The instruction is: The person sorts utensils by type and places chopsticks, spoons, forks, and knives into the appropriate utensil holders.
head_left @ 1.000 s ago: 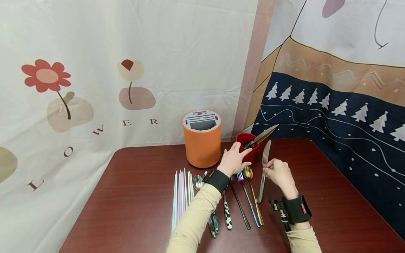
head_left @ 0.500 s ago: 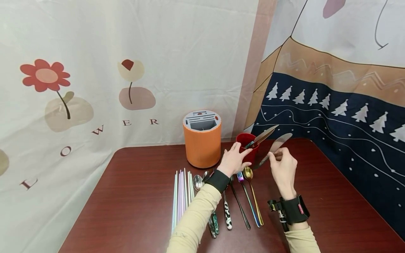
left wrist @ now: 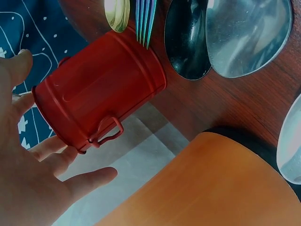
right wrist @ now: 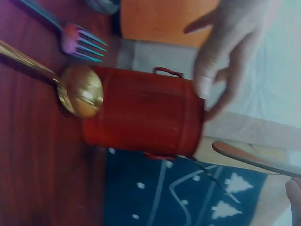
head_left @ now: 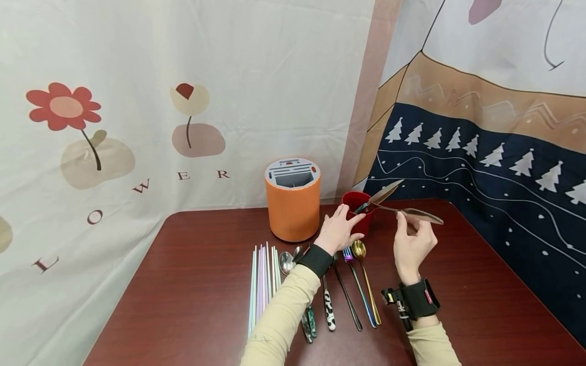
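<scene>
Red metal cup (head_left: 359, 213) — steadied by the left hand (head_left: 337, 231), fingers spread; the right hand (head_left: 412, 244) pinches a steel knife (head_left: 414, 213) just right of it, seemingly handle-first, needing lowering inside.

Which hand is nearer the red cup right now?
Left. The left hand touches the red cup at its rim; the right hand holds a knife off to its right.

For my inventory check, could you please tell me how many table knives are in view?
2: one silver table knife held level in the right hand, another knife leaning out of the small red metal bucket. Others may be hidden under the left arm.
</scene>
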Action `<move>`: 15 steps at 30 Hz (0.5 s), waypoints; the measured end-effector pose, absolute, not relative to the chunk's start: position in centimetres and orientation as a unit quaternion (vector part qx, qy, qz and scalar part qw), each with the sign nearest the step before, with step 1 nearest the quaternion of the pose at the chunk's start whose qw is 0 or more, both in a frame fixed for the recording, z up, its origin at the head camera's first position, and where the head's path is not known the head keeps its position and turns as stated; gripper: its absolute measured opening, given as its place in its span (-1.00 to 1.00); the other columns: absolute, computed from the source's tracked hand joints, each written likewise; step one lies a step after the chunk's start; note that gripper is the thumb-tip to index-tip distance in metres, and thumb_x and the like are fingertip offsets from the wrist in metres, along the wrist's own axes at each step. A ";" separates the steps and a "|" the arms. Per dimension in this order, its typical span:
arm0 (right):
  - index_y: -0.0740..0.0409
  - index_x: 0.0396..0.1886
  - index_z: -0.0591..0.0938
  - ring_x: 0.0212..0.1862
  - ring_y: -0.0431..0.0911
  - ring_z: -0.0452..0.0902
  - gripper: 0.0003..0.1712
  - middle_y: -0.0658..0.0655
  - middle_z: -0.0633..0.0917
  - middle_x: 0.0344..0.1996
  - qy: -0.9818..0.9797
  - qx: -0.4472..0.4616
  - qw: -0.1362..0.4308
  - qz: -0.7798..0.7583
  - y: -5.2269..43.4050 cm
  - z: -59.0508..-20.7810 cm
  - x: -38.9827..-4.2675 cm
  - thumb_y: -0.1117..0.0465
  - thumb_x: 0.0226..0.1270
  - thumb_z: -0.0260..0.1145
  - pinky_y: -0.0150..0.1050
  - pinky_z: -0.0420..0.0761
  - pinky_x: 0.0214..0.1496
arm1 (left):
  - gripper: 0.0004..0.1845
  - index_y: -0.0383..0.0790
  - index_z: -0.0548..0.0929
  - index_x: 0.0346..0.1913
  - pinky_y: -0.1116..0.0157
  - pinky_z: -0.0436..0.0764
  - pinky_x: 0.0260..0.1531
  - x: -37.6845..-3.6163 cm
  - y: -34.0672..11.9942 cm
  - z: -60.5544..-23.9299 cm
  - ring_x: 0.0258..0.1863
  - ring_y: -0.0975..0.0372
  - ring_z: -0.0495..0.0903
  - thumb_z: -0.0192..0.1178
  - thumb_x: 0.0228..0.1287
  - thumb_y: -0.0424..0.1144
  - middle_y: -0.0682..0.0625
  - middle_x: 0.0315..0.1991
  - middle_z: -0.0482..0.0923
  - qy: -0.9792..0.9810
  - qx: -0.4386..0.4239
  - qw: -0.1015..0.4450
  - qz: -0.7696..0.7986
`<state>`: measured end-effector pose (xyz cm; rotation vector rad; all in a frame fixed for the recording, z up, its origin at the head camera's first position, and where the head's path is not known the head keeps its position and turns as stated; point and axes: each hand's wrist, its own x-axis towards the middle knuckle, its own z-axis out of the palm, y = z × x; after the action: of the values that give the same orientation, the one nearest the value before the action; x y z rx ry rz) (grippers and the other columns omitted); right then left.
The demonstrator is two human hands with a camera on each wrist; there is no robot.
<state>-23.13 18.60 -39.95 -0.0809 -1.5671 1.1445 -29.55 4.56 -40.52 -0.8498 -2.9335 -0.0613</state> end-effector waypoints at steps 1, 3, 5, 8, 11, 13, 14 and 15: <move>0.40 -0.27 0.69 -0.35 -0.57 0.54 -0.82 0.02 0.70 -0.44 -0.664 -0.037 0.562 0.492 18.6 -40.2 -23.3 0.35 0.17 0.37 -0.68 0.50 -0.26 | -0.39 0.37 0.15 0.42 -0.04 0.40 0.27 -29.6 4.5 -40.5 0.49 0.15 0.04 -0.06 0.33 0.24 -0.05 0.45 0.12 -0.959 -0.278 0.043 -0.019; 0.36 -0.29 0.72 -0.36 -0.58 0.54 -0.85 0.15 0.72 -0.44 -0.664 -0.043 0.554 0.500 18.5 -40.8 -23.7 0.35 0.16 0.38 -0.68 0.49 -0.28 | -0.39 0.37 0.15 0.42 -0.04 0.40 0.27 -29.6 4.5 -40.5 0.49 0.15 0.04 -0.05 0.33 0.22 -0.05 0.45 0.11 -0.959 -0.279 0.042 -0.018; 0.35 -0.29 0.72 -0.37 -0.58 0.53 -0.85 0.31 0.71 -0.42 -0.668 -0.045 0.543 0.506 18.5 -41.3 -24.0 0.34 0.16 0.37 -0.68 0.49 -0.28 | -0.40 0.36 0.15 0.42 -0.04 0.40 0.27 -29.6 4.5 -40.5 0.49 0.15 0.04 -0.05 0.34 0.22 -0.06 0.45 0.12 -0.959 -0.280 0.043 -0.017; 0.35 -0.29 0.73 -0.38 -0.60 0.51 -0.82 0.39 0.69 -0.40 -0.677 -0.047 0.530 0.508 18.3 -41.8 -24.4 0.29 0.18 0.37 -0.69 0.48 -0.26 | -0.40 0.35 0.17 0.42 -0.04 0.40 0.27 -29.6 4.5 -40.5 0.49 0.14 0.05 -0.03 0.33 0.21 -0.06 0.45 0.13 -0.959 -0.280 0.047 -0.016; 0.37 -0.29 0.72 -0.39 -0.63 0.49 -0.78 0.39 0.70 -0.40 -0.689 -0.061 0.515 0.506 18.2 -42.2 -25.0 0.25 0.21 0.36 -0.71 0.47 -0.25 | -0.39 0.36 0.17 0.42 -0.04 0.41 0.27 -29.6 4.5 -40.5 0.49 0.14 0.06 -0.03 0.32 0.22 -0.06 0.45 0.14 -0.959 -0.279 0.049 -0.015; 0.37 -0.28 0.70 -0.40 -0.66 0.47 -0.76 0.37 0.71 -0.38 -0.702 -0.074 0.496 0.506 18.0 -42.3 -25.5 0.22 0.24 0.34 -0.73 0.46 -0.26 | -0.39 0.36 0.16 0.42 -0.04 0.41 0.27 -29.7 4.6 -40.5 0.49 0.14 0.05 -0.04 0.33 0.23 -0.05 0.45 0.13 -0.959 -0.278 0.048 -0.012; 0.36 -0.27 0.69 -0.40 -0.67 0.47 -0.74 0.36 0.71 -0.36 -0.710 -0.080 0.482 0.506 17.9 -42.3 -25.7 0.20 0.26 0.32 -0.74 0.45 -0.26 | -0.39 0.37 0.16 0.42 -0.04 0.41 0.27 -29.7 4.6 -40.5 0.49 0.15 0.05 -0.04 0.32 0.24 -0.05 0.45 0.13 -0.960 -0.277 0.048 -0.010; 0.34 -0.25 0.68 -0.40 -0.68 0.46 -0.73 0.34 0.72 -0.33 -0.720 -0.087 0.468 0.505 17.8 -42.4 -26.0 0.17 0.29 0.29 -0.74 0.44 -0.27 | -0.39 0.37 0.17 0.42 -0.04 0.41 0.26 -29.7 4.6 -40.6 0.49 0.15 0.05 -0.04 0.32 0.23 -0.05 0.45 0.13 -0.960 -0.277 0.048 -0.011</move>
<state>-25.97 17.83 -42.36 -0.2132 -1.7673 1.2377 -29.68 4.61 -40.56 -0.8442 -2.9267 -0.0324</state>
